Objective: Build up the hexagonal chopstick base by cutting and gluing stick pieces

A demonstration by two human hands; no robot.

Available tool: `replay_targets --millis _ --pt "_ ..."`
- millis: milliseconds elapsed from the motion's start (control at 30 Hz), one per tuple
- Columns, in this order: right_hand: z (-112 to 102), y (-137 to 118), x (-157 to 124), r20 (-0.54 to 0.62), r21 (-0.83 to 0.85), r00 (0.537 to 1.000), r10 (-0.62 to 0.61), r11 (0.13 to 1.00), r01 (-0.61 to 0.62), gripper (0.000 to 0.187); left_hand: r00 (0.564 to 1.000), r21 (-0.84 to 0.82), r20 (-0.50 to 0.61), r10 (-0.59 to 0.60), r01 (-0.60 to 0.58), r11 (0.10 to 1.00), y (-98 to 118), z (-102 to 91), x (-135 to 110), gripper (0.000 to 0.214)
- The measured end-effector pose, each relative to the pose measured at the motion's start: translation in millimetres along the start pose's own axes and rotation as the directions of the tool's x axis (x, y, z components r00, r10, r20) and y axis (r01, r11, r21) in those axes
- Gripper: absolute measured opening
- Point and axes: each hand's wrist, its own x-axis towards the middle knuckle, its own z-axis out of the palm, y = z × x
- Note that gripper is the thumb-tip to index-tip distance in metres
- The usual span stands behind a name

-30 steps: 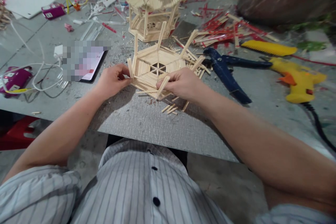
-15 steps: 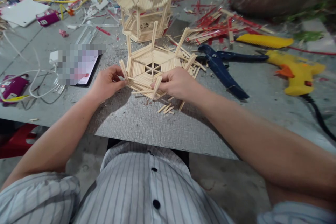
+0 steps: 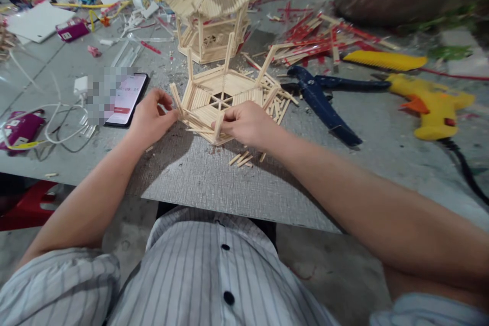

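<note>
Passing a few loose stick ends (image 3: 241, 158) on the near part of the table (image 3: 240, 188), then coming to the six-sided stick frame (image 3: 244, 81), lying flat between both hands. Holding the right hand (image 3: 244, 122) narrow over its near edge, reaching just behind the near post (image 3: 217, 130). Resting the left hand (image 3: 155, 114) at the left post (image 3: 175, 98), curling the fingers near the thumb. Hiding some fingertips, so leaving it impossible to tell a held stick from a merely touched one. Looking roughly half built, by judgement: showing a laid floor around a spoked opening (image 3: 220, 104), posts at all six corners, and sticks along the near-left side. Seemingly lacking more side rails and a roof, judging by the taller stick model (image 3: 217, 2) standing behind.
</note>
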Motion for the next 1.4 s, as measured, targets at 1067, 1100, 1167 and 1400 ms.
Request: replay_targets --millis 1067,1100,1167,1400 --pt "0.7 -0.9 -0.4 0.037 -0.05 0.999 0.034 0.998 -0.032 0.023 0.835 0.636 0.529 -0.153 -0.27 0.723 3.5 -53.8 2.6 0.026" --pt "0.7 -1.1 -0.6 0.03 -0.054 0.999 0.039 0.998 -0.037 0.027 0.839 0.623 0.524 -0.145 -0.26 0.738 2.7 -53.6 2.3 0.029" --pt "0.7 -1.4 -1.2 0.022 -0.064 0.999 0.044 0.997 -0.042 0.031 0.877 0.583 0.473 -0.083 -0.242 0.776 4.4 -49.0 0.0 0.034" --pt "4.9 -3.8 -6.2 0.012 -0.079 0.999 0.033 0.996 -0.032 0.02 0.956 0.412 0.292 -0.015 -0.111 0.904 20.0 -11.9 -9.3 0.024"
